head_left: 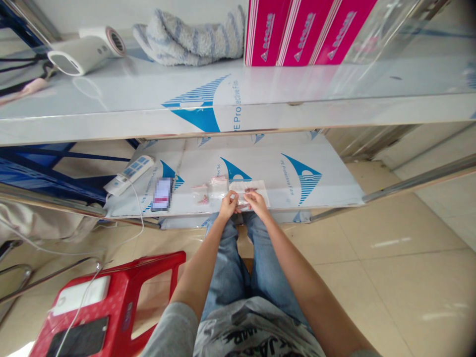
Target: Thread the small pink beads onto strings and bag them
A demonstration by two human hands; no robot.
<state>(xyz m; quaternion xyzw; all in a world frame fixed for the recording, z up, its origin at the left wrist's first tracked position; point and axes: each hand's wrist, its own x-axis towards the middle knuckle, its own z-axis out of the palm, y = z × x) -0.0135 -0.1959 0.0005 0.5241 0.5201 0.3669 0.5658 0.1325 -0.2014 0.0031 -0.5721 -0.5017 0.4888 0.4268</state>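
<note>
My left hand (228, 206) and my right hand (256, 204) sit close together at the front edge of a white protective-film sheet (297, 168) on the low shelf. Their fingers pinch a flat transparent plastic packet (250, 192) with pinkish contents. Just left of my left hand lies a puffier transparent plastic bag (219, 188). Small pink pieces (203, 200) lie further left on the sheet. My fingers hide part of the packet.
A blurred phone (161, 194) and a white power strip (130, 174) lie on the sheet. Above stands a film-covered shelf (111, 106) holding a hair dryer (85, 53), a striped fuzzy cloth (189, 39) and pink boxes (308, 29). A red stool (111, 297) stands at lower left.
</note>
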